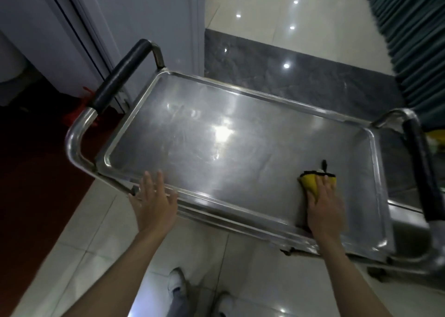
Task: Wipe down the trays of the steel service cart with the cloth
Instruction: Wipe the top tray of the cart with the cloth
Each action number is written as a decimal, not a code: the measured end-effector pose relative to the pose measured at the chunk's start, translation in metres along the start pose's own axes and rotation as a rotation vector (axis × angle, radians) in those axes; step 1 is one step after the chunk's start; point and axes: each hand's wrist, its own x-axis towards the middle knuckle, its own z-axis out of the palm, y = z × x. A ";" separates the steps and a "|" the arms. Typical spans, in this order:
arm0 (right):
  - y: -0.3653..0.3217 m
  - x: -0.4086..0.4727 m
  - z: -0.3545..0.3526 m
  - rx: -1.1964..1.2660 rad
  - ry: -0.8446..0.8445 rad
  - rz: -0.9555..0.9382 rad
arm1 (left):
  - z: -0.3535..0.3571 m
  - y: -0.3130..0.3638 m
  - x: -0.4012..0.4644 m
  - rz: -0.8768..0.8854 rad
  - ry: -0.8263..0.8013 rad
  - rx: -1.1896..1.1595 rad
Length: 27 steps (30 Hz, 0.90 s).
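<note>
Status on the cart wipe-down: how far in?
Done: can't tell; the top tray is glossy and bare, with no clear wiped patch. In hand: right hand presses the yellow cloth flat near the tray's right end; left hand rests open on the near rim. Left: likely most of this tray, plus the lower tray glimpsed at right.

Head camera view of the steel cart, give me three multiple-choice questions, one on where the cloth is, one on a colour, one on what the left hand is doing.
1. Where on the shiny steel top tray does the yellow black-edged cloth lie?
A. near right part
B. far left corner
C. centre

2. What colour are the two padded handle grips?
A. red
B. black
C. white

3. How is the left hand?
A. gripping a handle
B. holding the cloth
C. open, fingers spread at the tray's near rim

Answers: 1 A, the cloth sits under the right hand near the right end. 2 B, both grips look black. 3 C, its fingers are straight and hold nothing.
</note>
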 end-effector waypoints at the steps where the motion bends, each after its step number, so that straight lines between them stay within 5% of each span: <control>1: 0.018 -0.001 -0.007 -0.012 0.019 0.076 | 0.004 0.000 -0.005 0.002 -0.006 -0.002; 4: 0.035 -0.005 -0.009 -0.020 0.062 0.210 | 0.007 0.002 -0.017 0.011 0.034 -0.031; 8: -0.027 -0.014 0.008 0.072 0.113 0.265 | 0.012 0.005 -0.029 0.023 0.057 -0.024; 13: -0.152 -0.063 0.041 0.060 0.010 -0.295 | 0.016 0.020 -0.051 0.030 0.080 -0.144; 16: -0.178 -0.078 0.045 0.066 -0.078 -0.440 | 0.012 0.026 -0.063 0.045 0.080 -0.143; 22: -0.124 -0.065 0.023 0.050 -0.147 -0.552 | 0.017 0.042 -0.086 0.139 -0.090 -0.492; 27: -0.024 -0.063 -0.002 0.012 -0.076 -0.380 | 0.036 0.061 -0.105 0.114 -0.161 -0.548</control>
